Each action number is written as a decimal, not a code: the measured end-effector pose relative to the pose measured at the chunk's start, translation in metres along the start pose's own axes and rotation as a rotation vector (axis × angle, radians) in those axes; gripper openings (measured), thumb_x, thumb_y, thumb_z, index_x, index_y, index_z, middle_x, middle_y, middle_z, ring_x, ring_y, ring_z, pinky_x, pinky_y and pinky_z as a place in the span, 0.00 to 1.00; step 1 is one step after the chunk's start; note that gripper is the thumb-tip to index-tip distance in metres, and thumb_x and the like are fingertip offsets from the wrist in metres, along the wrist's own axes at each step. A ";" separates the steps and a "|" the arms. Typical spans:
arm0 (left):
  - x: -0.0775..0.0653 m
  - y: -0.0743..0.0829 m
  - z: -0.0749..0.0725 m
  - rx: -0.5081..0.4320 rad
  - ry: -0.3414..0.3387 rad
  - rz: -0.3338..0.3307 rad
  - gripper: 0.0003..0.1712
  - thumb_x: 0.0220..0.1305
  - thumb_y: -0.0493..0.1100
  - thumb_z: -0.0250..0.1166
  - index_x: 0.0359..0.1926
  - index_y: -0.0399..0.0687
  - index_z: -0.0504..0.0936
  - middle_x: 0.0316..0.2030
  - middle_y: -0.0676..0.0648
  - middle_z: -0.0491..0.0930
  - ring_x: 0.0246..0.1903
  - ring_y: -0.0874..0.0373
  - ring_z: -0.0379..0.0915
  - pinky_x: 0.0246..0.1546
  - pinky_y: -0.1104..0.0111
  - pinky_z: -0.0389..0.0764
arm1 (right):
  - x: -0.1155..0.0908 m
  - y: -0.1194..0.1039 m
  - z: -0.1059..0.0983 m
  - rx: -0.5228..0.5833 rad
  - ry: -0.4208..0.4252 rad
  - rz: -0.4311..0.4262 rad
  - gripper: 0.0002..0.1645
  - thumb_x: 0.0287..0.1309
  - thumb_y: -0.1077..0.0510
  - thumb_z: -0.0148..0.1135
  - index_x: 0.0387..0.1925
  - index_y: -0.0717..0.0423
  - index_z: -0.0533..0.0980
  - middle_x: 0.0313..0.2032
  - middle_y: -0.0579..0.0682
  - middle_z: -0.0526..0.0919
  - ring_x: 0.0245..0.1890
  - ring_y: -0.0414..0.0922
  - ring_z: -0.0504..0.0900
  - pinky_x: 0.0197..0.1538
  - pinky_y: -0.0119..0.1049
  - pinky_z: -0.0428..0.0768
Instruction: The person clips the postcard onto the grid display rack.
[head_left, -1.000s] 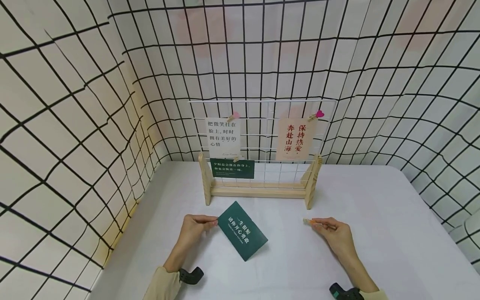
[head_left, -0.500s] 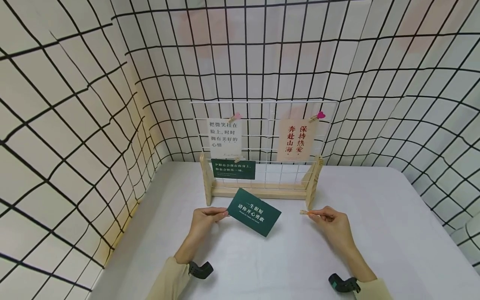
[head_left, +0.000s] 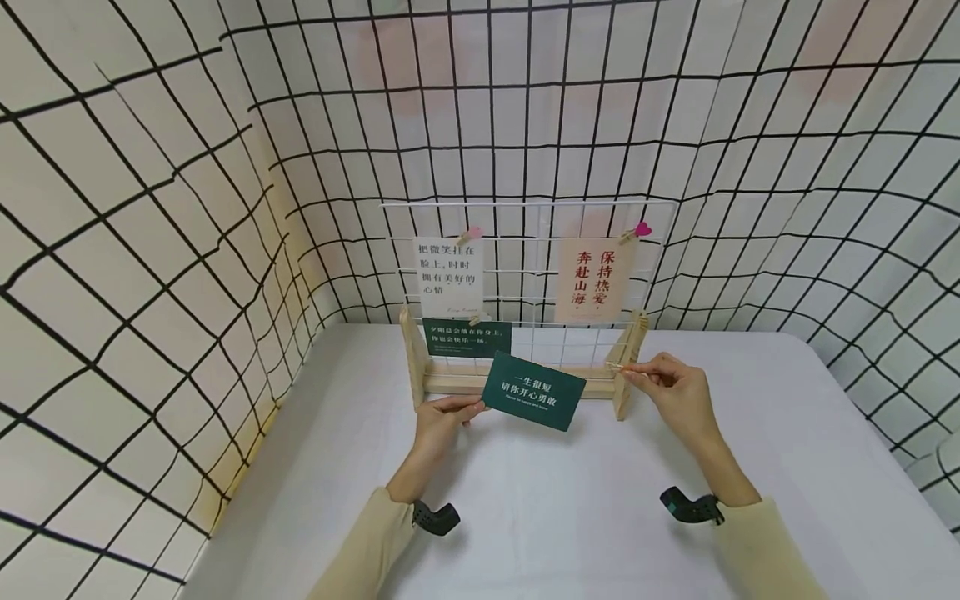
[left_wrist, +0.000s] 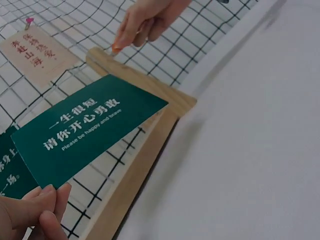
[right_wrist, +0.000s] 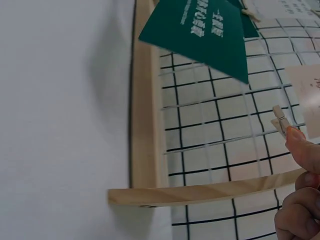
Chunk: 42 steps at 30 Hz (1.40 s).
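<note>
My left hand pinches one corner of a dark green card with white lettering, held up in front of the rack's wooden base bar. A small wooden clothespin with some orange on it is pinched between thumb and finger of my right hand, beside the rack's right wooden foot. The white wire grid rack carries a white card, a pink card with red characters and another green card. The held card stands apart from the clothespin.
A pale pink heart clip and a bright pink heart clip sit on the upper cards. The rack stands on a white-covered table. Black-lined grid walls rise behind and at the sides.
My left hand has moved forward and right, and the green card has turned closer to level. The right hand has moved forward with the clothespin, up to the rack's right foot.
</note>
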<state>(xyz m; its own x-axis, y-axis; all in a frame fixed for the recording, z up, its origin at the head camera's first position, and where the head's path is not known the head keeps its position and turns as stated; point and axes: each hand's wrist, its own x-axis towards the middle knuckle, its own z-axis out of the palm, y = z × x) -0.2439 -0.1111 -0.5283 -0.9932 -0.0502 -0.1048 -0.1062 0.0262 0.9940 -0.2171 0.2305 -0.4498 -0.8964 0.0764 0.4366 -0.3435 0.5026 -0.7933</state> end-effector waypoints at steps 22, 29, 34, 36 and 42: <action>0.029 0.012 0.070 -0.265 0.018 0.063 0.11 0.61 0.32 0.74 0.45 0.32 0.90 0.38 0.39 0.91 0.23 0.62 0.78 0.31 0.71 0.77 | 0.050 0.002 -0.005 -0.145 0.074 -0.126 0.07 0.59 0.62 0.75 0.39 0.61 0.90 0.23 0.50 0.68 0.24 0.40 0.60 0.22 0.28 0.56; 0.035 0.008 0.082 -0.340 0.044 0.069 0.13 0.60 0.32 0.75 0.46 0.29 0.89 0.38 0.40 0.91 0.22 0.65 0.79 0.28 0.74 0.78 | 0.058 0.000 -0.007 -0.190 0.070 -0.155 0.08 0.59 0.63 0.75 0.39 0.63 0.90 0.22 0.51 0.65 0.24 0.39 0.59 0.22 0.30 0.54; 0.037 0.006 0.086 -0.363 0.061 0.074 0.13 0.59 0.32 0.75 0.45 0.28 0.89 0.37 0.40 0.91 0.21 0.66 0.79 0.27 0.73 0.77 | 0.062 -0.001 -0.007 -0.210 0.055 -0.174 0.07 0.59 0.64 0.74 0.39 0.63 0.89 0.23 0.51 0.67 0.24 0.38 0.60 0.23 0.32 0.55; 0.037 0.006 0.088 -0.369 0.071 0.070 0.13 0.59 0.32 0.76 0.44 0.30 0.89 0.36 0.42 0.92 0.22 0.64 0.81 0.26 0.73 0.77 | 0.063 -0.001 -0.008 -0.219 0.047 -0.173 0.07 0.59 0.64 0.74 0.39 0.63 0.90 0.24 0.50 0.68 0.25 0.38 0.60 0.23 0.32 0.56; 0.038 0.007 0.091 -0.378 0.088 0.055 0.12 0.58 0.33 0.77 0.43 0.33 0.90 0.37 0.43 0.92 0.27 0.62 0.84 0.27 0.74 0.78 | 0.065 -0.001 -0.007 -0.235 0.031 -0.166 0.07 0.60 0.64 0.74 0.39 0.64 0.89 0.24 0.51 0.69 0.25 0.39 0.61 0.24 0.31 0.57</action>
<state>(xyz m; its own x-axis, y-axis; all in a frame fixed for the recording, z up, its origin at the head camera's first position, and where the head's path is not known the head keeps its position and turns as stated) -0.2871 -0.0215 -0.5285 -0.9875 -0.1444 -0.0639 -0.0116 -0.3375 0.9412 -0.2728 0.2405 -0.4176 -0.8235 0.0008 0.5674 -0.4071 0.6958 -0.5918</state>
